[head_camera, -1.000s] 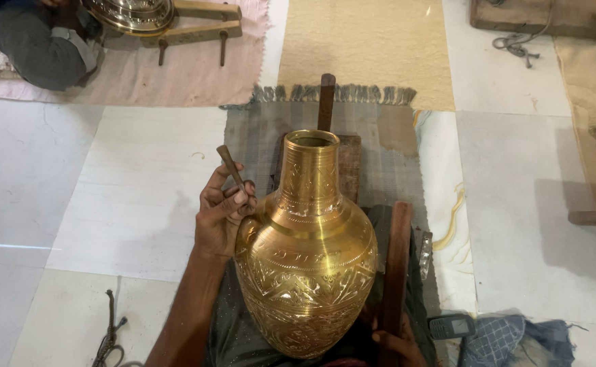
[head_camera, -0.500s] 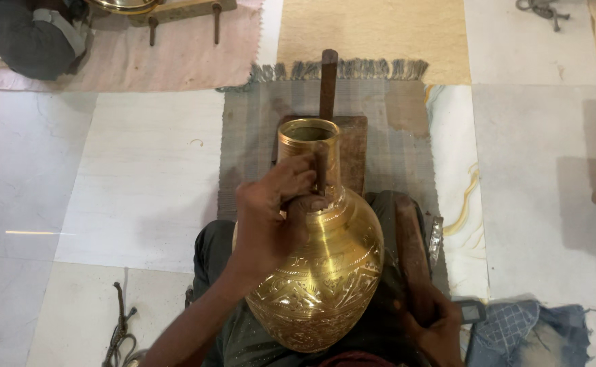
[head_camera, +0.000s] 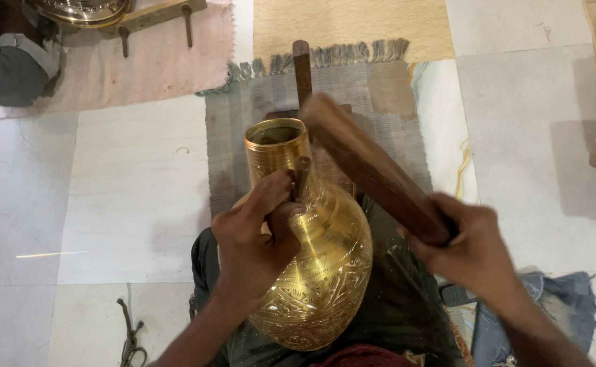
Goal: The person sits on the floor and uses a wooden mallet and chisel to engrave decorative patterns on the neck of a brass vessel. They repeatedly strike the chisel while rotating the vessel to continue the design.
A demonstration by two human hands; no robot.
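Brass vase (head_camera: 311,272) engraving goes best, I judge, with the left hand (head_camera: 253,238) pinching the chisel (head_camera: 302,178) steady while the right hand (head_camera: 471,248), clenched on the wooden mallet (head_camera: 372,170), strikes squarely

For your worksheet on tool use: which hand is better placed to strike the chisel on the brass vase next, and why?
The right hand: it grips the raised wooden mallet above the chisel. The left hand is busy holding that chisel against the brass vase.
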